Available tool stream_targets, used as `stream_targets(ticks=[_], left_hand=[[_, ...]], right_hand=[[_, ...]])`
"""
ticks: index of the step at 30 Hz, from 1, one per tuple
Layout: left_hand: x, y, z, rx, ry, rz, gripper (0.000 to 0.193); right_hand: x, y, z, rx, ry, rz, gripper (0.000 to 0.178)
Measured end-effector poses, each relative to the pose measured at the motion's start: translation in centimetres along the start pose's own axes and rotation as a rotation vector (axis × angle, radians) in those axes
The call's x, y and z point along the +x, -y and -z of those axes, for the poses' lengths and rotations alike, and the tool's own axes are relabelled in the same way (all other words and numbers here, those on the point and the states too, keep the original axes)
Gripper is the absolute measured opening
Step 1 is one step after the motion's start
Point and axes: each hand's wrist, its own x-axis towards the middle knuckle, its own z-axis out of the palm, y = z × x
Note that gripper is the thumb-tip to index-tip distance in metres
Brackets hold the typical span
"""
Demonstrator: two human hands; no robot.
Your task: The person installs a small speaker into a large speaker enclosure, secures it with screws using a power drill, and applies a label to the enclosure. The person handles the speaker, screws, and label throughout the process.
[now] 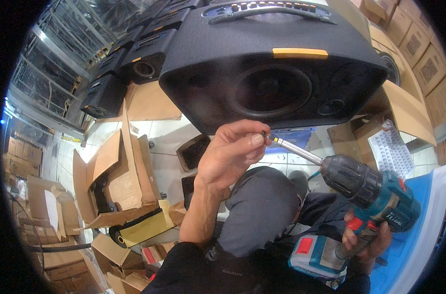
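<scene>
My left hand (228, 152) is raised in front of a large black speaker cabinet (203, 59), thumb and forefinger pinching a small dark screw (264, 133). The long silver bit (301, 151) of a teal and black cordless drill (362, 186) points at that screw. Whether bit and screw touch, I cannot tell. My right hand (375, 245) is wrapped round the drill's grip, with a finger near the red trigger. The speaker has a round driver (271, 90) on its front, a yellow-orange strip (300, 53) and a handle (272, 14) on top.
An open cardboard box (134, 171) with dark parts inside stands at left. Several more black speakers (147, 63) are lined up behind on the left. At right are stacked cartons (416, 44), bubble wrap (392, 149) and a blue surface (419, 225). A yellow roll-like piece (144, 229) lies lower left.
</scene>
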Motion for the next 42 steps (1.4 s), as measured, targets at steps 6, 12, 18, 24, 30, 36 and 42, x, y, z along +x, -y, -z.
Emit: stream_targets(ticks=[6,12,18,24,30,36,42], left_hand=[[0.2,-0.4,-0.1,0.034,0.01,-0.008,0.022],[0.2,-1.0,-0.3,0.138,-0.018,0.026,0.02],[0.3,-1.4,0.0,0.268,0.011,-0.009,0.021],[0.8,-5.2,-1.7,0.689,0.107,-0.048,0.016],[3.0,-6.9,-6.0,0.814,0.149,-0.148,0.023],[7.9,-5.4,-12.1,0.409,0.511,-0.051,0.033],[11.2,0.8,-18.6,-0.127,0.597,0.224,0.029]], right_hand=[[0.3,-0.2,-0.6,0.011,-0.052,0.014,0.088],[0.4,0.0,-1.2,0.028,-0.062,0.018,0.088],[0.9,0.5,-3.8,0.109,-0.29,0.069,0.094],[3.0,2.7,-5.3,-0.05,-0.053,-0.02,0.09],[2.2,3.8,-5.9,0.056,-0.009,0.194,0.085],[-3.0,7.0,-1.6,0.065,-0.209,0.85,0.075],[-8.5,6.3,2.6,-0.247,-0.957,1.163,0.065]])
